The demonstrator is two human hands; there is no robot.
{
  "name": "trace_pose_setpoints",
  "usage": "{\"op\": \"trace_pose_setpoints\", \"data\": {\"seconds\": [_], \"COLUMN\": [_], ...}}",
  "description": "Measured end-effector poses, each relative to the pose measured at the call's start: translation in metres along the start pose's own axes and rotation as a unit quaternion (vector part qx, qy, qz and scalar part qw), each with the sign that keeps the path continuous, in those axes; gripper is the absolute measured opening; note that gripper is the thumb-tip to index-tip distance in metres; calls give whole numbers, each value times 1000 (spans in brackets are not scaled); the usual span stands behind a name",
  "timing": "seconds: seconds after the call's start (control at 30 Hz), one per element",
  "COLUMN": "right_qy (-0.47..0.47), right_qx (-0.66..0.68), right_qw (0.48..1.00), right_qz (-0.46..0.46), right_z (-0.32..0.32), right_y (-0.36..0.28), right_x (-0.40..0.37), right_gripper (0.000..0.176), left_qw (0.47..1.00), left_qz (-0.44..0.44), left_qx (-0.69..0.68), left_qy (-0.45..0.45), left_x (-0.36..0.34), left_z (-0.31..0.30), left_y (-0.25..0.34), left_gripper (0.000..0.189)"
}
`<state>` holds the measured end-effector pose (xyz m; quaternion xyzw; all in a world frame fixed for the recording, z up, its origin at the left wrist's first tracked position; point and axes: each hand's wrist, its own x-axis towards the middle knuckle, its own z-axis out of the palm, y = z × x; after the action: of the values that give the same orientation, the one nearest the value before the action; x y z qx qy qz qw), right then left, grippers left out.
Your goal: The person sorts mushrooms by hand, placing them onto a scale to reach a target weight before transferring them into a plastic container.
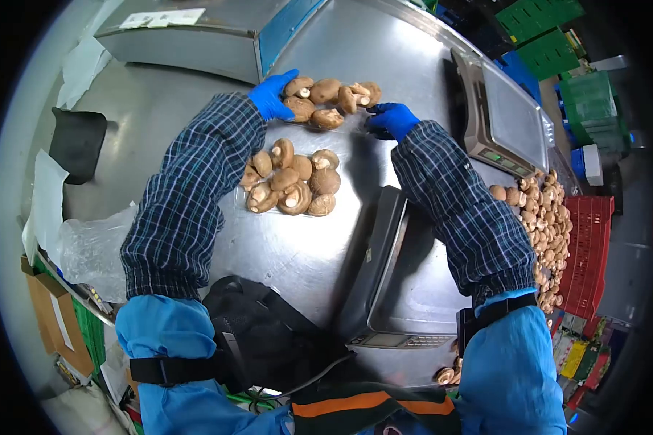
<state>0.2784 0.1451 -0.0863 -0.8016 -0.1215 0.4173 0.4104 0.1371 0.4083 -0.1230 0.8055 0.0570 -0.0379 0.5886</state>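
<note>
Nearest: black bag (pixel 261 341) is sitting at the near edge of the steel worktop (pixel 268 250), between the two blue-sleeved arms. Just right of it, a flat scale (pixel 388 283) is lying on the steel, display facing the person. A clear plastic bag (pixel 94 250) is slumping over the left edge, and a cardboard box (pixel 51 319) is sitting below it.

Mid-worktop: near mushroom batch (pixel 292 183) is lying in a shallow clear tray, caps and stems mixed, away from both hands.

Next out: far mushroom batch (pixel 330 98) is lying directly behind the near one, with a strip of bare steel between them. Both hands are wearing blue gloves and bracketing it. Left hand (pixel 272 94) is half-open, cupping the batch's left end, fingers touching the outermost mushroom. Right hand (pixel 390 119) is curling its fingers down at the batch's right end. Can't tell whether it is gripping anything or just resting there.

Rear and sides: second scale (pixel 508 119) is standing at right rear, green digits glowing. A loose mushroom pile (pixel 544 225) is running along the right edge, with a red crate (pixel 591 246) sitting just beyond it. Green crates (pixel 551 36) are standing further back. A steel box (pixel 189 36) is sitting at left rear, and a black pad (pixel 76 141) is lying near the left edge.
</note>
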Motion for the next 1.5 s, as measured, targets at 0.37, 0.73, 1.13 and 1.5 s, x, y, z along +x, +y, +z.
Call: {"op": "trace_pose_setpoints", "data": {"seconds": [0.37,0.73,1.13,1.5], "right_qy": [73,153,473,325], "right_qx": [-146,53,4,-516], "right_qw": [953,956,879,791], "right_qz": [-257,-245,-53,47], "right_z": [-33,-80,-145,-126], "right_y": [-8,89,322,415], "right_x": [-79,-277,-516,-608], "right_gripper": [47,42,34,19], "left_qw": [936,878,824,854], "left_qz": [169,159,188,350], "left_qx": [279,440,525,374], "left_qy": [131,99,102,90], "left_x": [-146,-161,-159,-174], "left_z": [32,92,108,269], "left_y": [70,22,76,241], "left_gripper": [113,95,97,66]}}
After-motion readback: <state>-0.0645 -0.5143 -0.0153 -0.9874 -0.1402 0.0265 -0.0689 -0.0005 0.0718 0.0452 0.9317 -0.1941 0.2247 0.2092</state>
